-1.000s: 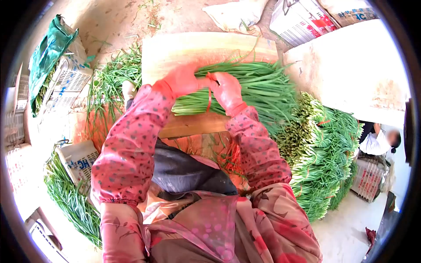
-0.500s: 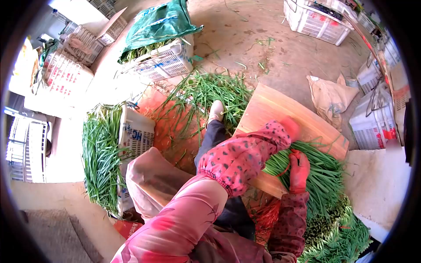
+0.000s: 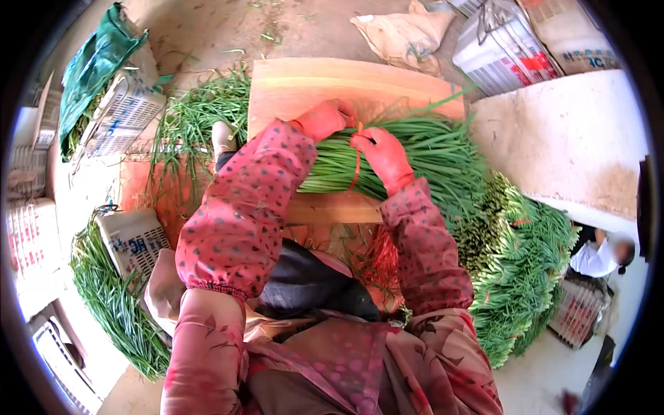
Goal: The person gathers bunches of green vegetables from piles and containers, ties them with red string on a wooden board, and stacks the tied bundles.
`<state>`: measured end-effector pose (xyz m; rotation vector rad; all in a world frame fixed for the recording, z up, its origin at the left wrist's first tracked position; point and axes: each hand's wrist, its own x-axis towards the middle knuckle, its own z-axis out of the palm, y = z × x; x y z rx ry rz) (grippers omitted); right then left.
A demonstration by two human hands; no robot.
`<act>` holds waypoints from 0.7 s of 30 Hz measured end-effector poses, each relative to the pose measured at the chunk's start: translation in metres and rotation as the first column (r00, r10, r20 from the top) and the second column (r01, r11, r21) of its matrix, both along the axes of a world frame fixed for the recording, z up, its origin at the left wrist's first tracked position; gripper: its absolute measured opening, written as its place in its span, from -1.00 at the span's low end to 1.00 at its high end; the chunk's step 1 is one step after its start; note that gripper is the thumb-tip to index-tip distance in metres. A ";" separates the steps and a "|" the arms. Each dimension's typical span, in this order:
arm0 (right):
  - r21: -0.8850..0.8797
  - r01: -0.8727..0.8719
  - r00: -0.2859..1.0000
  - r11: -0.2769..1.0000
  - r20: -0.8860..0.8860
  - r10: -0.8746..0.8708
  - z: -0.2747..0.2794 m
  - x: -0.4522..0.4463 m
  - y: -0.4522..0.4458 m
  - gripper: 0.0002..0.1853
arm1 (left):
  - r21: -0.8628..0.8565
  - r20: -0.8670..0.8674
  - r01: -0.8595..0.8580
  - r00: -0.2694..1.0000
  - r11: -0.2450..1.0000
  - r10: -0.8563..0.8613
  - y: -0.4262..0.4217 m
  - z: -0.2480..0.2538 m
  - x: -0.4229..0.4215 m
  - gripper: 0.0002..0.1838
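A bunch of long green stalks [image 3: 429,149] lies across a wooden board [image 3: 346,79], with a thin red tie [image 3: 357,166] around it near its left end. My left hand [image 3: 328,120], in a pinkish-red glove, is closed at the top of the bunch, its fingers pinched on the tie's upper end. Just to its right, my right hand [image 3: 382,155], gloved alike, pinches the tie between thumb and forefinger over the stalks.
Stacked green bunches [image 3: 519,270] stand at the right beside a pale slab [image 3: 560,131]. Loose stalks [image 3: 200,121] lie left of the board. Crates [image 3: 124,114] stand at the left; another crate [image 3: 501,52] is at the upper right. A person [image 3: 598,256] is at the far right.
The view swung left and came back. Compared with half a second ago, my left hand has come back beside my right hand at the tie.
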<state>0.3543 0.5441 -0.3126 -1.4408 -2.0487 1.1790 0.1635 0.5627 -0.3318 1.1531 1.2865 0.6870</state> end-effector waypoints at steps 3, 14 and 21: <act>-0.063 0.021 0.999 0.998 0.040 -0.018 -0.002 -0.004 0.004 -0.66 | 0.028 -0.027 0.050 0.998 0.998 -0.050 0.001 -0.003 -0.005 -0.78; -0.133 -0.003 0.989 0.991 0.147 0.022 0.004 -0.010 0.013 -0.63 | 0.113 -0.095 0.021 0.995 0.993 -0.011 -0.009 0.010 0.000 -0.84; -0.172 -0.023 0.981 0.985 0.187 0.056 0.006 -0.012 0.020 -0.69 | 0.081 0.008 0.039 0.999 0.996 -0.040 -0.010 0.008 -0.002 -0.75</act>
